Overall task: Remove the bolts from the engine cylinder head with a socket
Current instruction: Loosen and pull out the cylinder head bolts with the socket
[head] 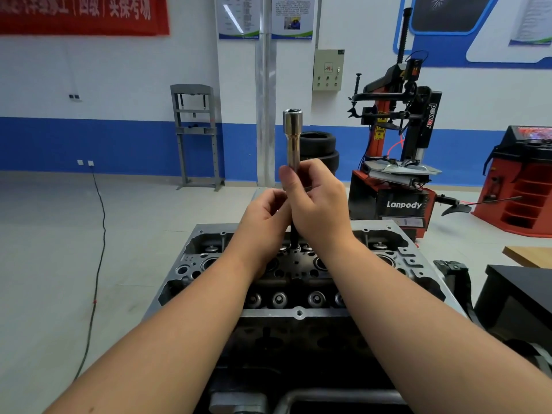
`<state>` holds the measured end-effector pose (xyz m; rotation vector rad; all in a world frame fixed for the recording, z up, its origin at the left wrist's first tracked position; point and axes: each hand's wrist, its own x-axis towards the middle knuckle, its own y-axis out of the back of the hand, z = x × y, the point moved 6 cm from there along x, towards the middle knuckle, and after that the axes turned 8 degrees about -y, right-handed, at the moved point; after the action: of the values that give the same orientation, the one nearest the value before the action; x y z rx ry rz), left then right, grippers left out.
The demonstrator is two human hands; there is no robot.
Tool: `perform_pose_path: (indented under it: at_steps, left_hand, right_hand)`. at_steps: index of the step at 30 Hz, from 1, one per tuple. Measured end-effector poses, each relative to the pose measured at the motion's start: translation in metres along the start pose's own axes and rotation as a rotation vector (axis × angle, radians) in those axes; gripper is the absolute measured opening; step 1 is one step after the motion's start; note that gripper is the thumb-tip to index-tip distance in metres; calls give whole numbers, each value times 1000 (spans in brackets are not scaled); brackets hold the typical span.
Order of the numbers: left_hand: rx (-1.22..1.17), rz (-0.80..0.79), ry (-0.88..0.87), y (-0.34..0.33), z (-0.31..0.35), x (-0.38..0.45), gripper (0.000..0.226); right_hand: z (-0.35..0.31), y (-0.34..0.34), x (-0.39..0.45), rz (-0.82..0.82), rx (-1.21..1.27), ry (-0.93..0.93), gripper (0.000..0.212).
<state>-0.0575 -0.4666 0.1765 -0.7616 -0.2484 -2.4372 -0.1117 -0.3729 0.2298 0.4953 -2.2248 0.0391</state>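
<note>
Both hands are gripping a long chrome socket held upright above the middle of the cylinder head. The right hand is wrapping its fingers around the lower part of the socket, thumb lying along the shaft. The left hand is sitting just below and beside it, fingers curled in against the same shaft. A dark shaft is running down from under the hands to the top face of the cylinder head; whether it is seating on a bolt cannot be told. Beyond the cylinder head, a red and black tyre changer is standing, with stacked tyres beside it.
</note>
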Motion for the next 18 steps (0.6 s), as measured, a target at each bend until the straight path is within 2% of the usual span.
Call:
perform_pose_path:
  at_steps: [4, 12, 15, 18]
  left_hand:
    - [-29, -68, 35, -6, 2, -3, 37]
    - [17, 16, 13, 1, 0, -1, 14]
    - [-23, -19, 14, -3, 2, -1, 27]
    - [-26, -52, 39, -5, 3, -3, 36]
  right_hand:
    - [4, -2, 2, -30, -9, -48, 29]
    - [-1, 0, 0, -9, -5, -16, 20]
    - [1, -1, 0, -22, 20, -31, 19]
    - [4, -3, 1, -44, 16, -70, 27]
